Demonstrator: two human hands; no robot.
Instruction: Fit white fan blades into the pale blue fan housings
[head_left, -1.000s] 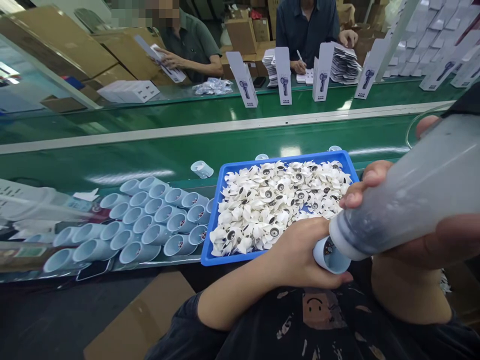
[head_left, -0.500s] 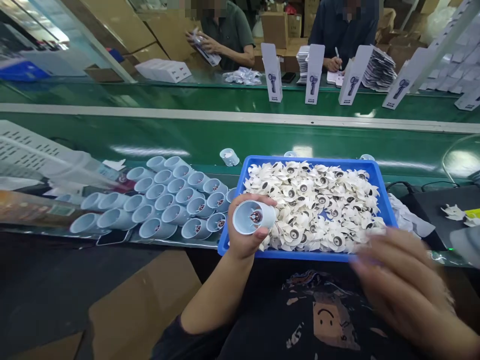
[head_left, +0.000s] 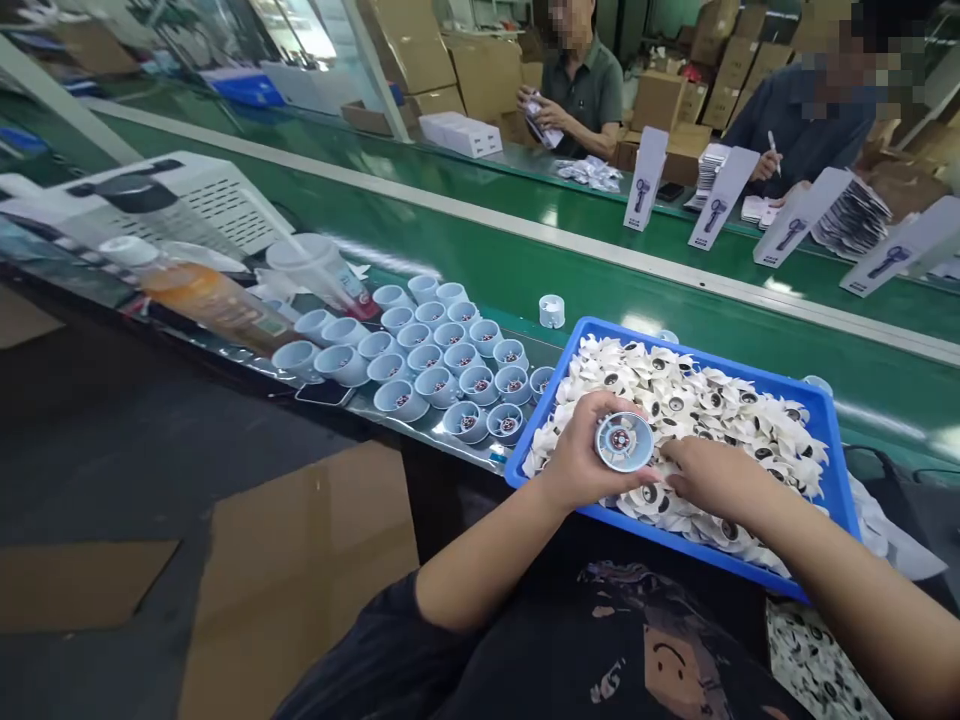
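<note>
My left hand [head_left: 579, 455] is wrapped around a light blue round fan housing [head_left: 624, 442], its open end tilted up toward me. Inside the housing a reddish-brown motor core shows. Close beside it, my right hand [head_left: 712, 478] is over the blue tray [head_left: 846, 490], fingers bent and drawn together among white fan impellers [head_left: 675, 385]. Those fingertips are partly hidden, so what they pinch cannot be made out. Left of the tray, several more light blue housings [head_left: 437, 385] stand in rows on the bench, many with motor cores inside.
A single housing [head_left: 551, 311] stands on the green conveyor [head_left: 480, 235] behind the tray. To the left are a bottle [head_left: 217, 300], a plastic cup [head_left: 319, 270] and a white basket [head_left: 225, 205]. Across the conveyor, two people work behind upright white boxes [head_left: 645, 180].
My view has swung left. My right hand has come from the tray's right side to the impellers beside the held housing. My left hand still grips the housing.
</note>
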